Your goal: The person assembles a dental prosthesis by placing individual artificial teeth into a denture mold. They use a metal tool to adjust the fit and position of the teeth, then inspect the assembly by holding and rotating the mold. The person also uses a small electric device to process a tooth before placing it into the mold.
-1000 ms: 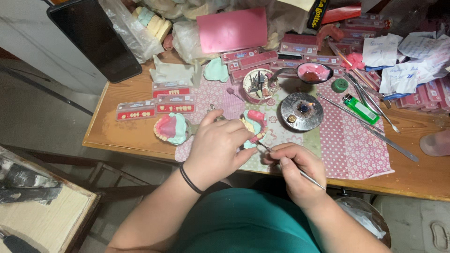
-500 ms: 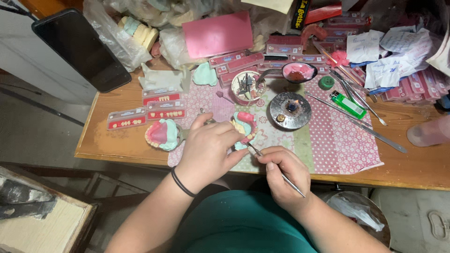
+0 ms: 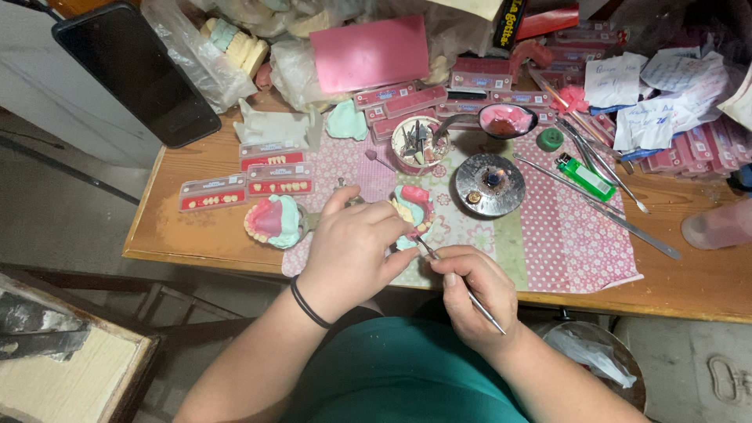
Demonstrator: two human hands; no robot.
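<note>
My left hand (image 3: 352, 247) grips a dental model (image 3: 413, 210), a green cast with pink wax and a row of pale teeth, held just above the table's front edge. My right hand (image 3: 474, 291) pinches a thin metal carving tool (image 3: 462, 288) like a pen, its tip touching the lower side of the model. A second green and pink model (image 3: 272, 220) lies on the table just left of my left hand. A black band circles my left wrist.
A small round metal burner (image 3: 489, 183) sits on the pink dotted cloth (image 3: 568, 235). Behind it are a cup of tools (image 3: 419, 143), a bowl of pink wax (image 3: 505, 120), a green lighter (image 3: 586, 175), long metal instruments (image 3: 627, 223), cards of teeth (image 3: 244, 184), a dark phone (image 3: 133, 70).
The view has shifted slightly; both hands stay at the model. My right hand has crept a little closer, the tool tip still at the model's lower edge.
</note>
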